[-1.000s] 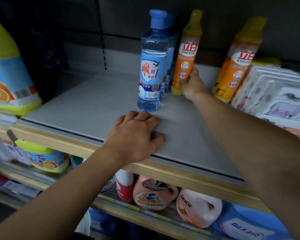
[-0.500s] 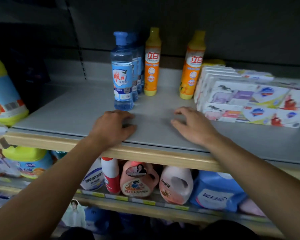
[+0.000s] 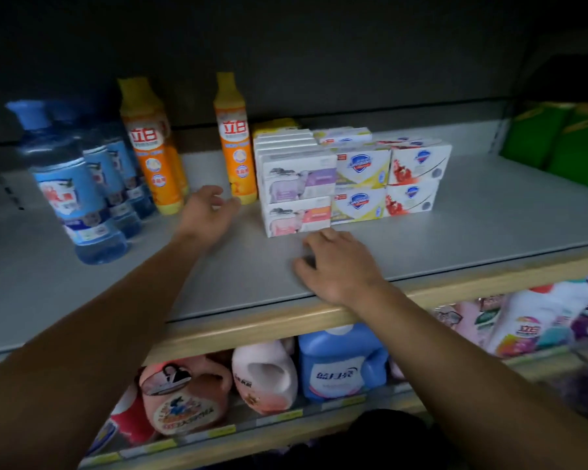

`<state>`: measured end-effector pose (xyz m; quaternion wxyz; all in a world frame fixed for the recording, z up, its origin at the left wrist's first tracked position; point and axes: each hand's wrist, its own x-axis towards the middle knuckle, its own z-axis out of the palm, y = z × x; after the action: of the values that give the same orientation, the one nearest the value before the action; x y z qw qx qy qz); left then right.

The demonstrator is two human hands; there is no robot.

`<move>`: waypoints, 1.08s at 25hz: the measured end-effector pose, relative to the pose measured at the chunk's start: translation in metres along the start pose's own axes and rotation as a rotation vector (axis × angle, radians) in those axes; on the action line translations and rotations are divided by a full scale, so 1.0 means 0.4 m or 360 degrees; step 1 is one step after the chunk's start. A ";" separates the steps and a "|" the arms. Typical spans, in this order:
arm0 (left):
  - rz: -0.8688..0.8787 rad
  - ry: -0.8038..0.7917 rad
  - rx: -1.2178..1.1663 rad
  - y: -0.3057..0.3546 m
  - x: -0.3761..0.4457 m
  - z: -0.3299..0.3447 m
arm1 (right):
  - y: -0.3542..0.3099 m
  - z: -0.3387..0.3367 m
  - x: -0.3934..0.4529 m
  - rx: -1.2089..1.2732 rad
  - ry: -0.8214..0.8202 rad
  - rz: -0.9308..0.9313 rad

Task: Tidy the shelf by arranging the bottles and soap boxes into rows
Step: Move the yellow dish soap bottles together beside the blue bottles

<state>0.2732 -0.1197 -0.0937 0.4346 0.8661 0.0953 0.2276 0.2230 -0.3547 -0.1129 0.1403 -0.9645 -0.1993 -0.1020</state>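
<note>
Two orange bottles stand apart on the grey shelf (image 3: 489, 225): the near orange bottle (image 3: 235, 140) sits just beside the soap boxes (image 3: 350, 178), while the other orange bottle (image 3: 150, 147) stands to its left next to a file of blue bottles (image 3: 72, 188). The left hand (image 3: 206, 212) reaches in between them, fingers loosely spread and holding nothing, close to the base of the near orange bottle. The right hand (image 3: 340, 266) rests with its fingers bent on the shelf just in front of the soap boxes, also holding nothing. The orange bottles are tall, slim and yellow-capped, with a white label band; they look like rigid plastic, probably full and moderately heavy, top-heavy enough to tip if pushed high, so a grip low around the body seems safest. The blue bottles are clear, waisted and liquid-filled, likely slick. The soap boxes are light, stiff card, stacked two high in several columns running back, white with purple, yellow and red prints; squeezing a stack from both ends, or sliding it from the front, should shift it without toppling.
</note>
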 end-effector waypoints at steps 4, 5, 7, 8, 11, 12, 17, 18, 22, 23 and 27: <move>-0.0088 0.0117 0.0064 0.007 0.091 0.087 | 0.011 0.007 0.002 0.0010 0.0020 0.0001; -0.0125 0.0120 -0.0002 0.009 0.114 0.102 | 0.012 0.008 0.003 0.0015 0.0025 -0.0005; -0.0154 0.0099 -0.0128 0.018 0.157 0.130 | 0.011 0.010 0.008 0.0024 0.0030 -0.0017; -0.0153 0.0093 -0.0140 0.020 0.173 0.142 | 0.011 0.011 0.009 0.0022 0.0029 -0.0017; -0.0160 0.0154 0.0033 0.019 0.201 0.168 | 0.013 0.014 0.014 0.0010 0.0036 -0.0012; -0.0163 0.0176 0.0099 0.016 0.203 0.172 | 0.014 0.015 0.014 0.0010 0.0032 -0.0012; -0.0072 0.0144 0.0181 0.007 0.148 0.138 | 0.022 0.016 0.017 0.0032 0.0026 0.0010; -0.0048 0.0119 0.0185 0.000 0.122 0.115 | 0.022 0.014 0.018 0.0025 0.0010 0.0024; 0.0010 -0.0013 0.0069 -0.024 -0.015 0.005 | 0.012 0.004 0.010 -0.0004 -0.0095 0.0055; 0.0019 -0.0040 0.0042 -0.027 -0.056 -0.024 | 0.008 0.001 0.010 0.0005 -0.0104 0.0059; 0.0118 -0.0129 0.0062 -0.030 -0.227 -0.123 | -0.003 -0.032 0.000 -0.0082 -0.0093 0.0080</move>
<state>0.1703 -0.1105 -0.1058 0.4124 0.8859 0.0497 0.2063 0.2208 -0.3577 -0.1006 0.1120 -0.9750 -0.1763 -0.0753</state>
